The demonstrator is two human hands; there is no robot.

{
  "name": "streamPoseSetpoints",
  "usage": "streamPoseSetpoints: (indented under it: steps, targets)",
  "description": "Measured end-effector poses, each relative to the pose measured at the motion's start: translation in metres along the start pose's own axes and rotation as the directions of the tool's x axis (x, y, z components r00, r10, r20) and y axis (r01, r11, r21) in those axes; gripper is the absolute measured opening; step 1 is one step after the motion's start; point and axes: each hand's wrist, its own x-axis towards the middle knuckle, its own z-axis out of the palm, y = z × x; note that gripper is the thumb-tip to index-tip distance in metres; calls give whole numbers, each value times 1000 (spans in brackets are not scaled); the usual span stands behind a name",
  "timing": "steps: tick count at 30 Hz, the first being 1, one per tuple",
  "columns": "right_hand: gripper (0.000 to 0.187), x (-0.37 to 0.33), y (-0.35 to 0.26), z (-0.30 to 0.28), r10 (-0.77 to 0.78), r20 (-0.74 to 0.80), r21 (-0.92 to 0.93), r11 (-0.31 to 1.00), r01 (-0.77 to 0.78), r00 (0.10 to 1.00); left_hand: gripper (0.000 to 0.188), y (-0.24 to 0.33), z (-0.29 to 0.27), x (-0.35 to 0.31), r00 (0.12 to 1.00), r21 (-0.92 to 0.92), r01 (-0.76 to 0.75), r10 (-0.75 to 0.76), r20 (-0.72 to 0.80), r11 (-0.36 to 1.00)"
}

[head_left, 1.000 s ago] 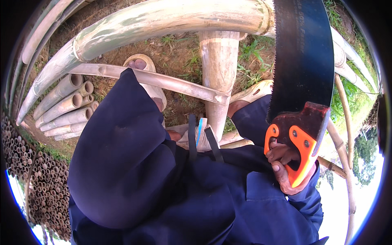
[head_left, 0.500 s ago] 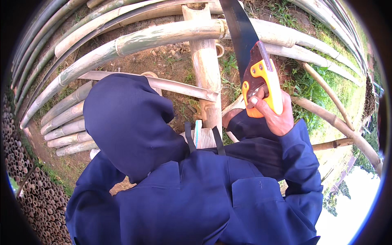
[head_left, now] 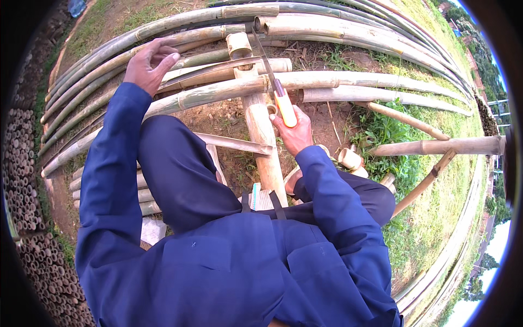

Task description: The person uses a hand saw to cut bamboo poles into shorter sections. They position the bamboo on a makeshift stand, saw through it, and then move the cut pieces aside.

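In my right hand (head_left: 297, 133) is a hand saw with a yellow-orange and white handle (head_left: 286, 111). Its dark blade (head_left: 266, 64) points away from me and crosses a long bamboo pole (head_left: 212, 94) beside a joint. Whether the teeth touch the pole I cannot tell. That pole lies crosswise over a thick bamboo post (head_left: 262, 122) running away from between my legs. My left hand (head_left: 148, 66) is raised at the left, empty, with thumb and fingers apart. It appears over or close to the bamboo poles there; contact is unclear.
A split bamboo strip (head_left: 234, 143) lies against the post. More long poles (head_left: 338, 27) stretch across the far side. At the right, a bamboo frame (head_left: 425, 146) stands over grass, near short cut bamboo pieces (head_left: 349, 158). Stacked bamboo ends (head_left: 22, 163) line the left.
My right hand has brought the saw leftward and turned it, so its handle shows edge-on over the pole. My left hand has come into view at the left. The view has shifted too.
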Motion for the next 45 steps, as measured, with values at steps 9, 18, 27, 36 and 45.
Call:
streamPoseSetpoints:
  steps: [9, 18, 27, 36, 45]
  targets:
    - [26, -17, 11, 8, -117, -136, -33, 993, 114, 984, 110, -58, 159, 45, 844, 534, -84, -225, 486, 841]
    - [18, -17, 11, 16, -71, -132, 8, 997, 73, 989, 67, -103, 211, 9, 881, 627, 20, -311, 358, 778]
    - [33, -120, -22, -30, 123, -15, -202, 972, -123, 992, 68, -105, 210, 13, 865, 625, -29, -293, 407, 780]
    - [12, 6, -11, -5, 61, -58, 14, 998, -61, 996, 69, -108, 222, 11, 890, 610, -81, -218, 400, 788]
    - [37, -150, -26, -41, 186, 0, -186, 966, -182, 983, 68, -119, 216, 2, 913, 618, -59, -209, 351, 784]
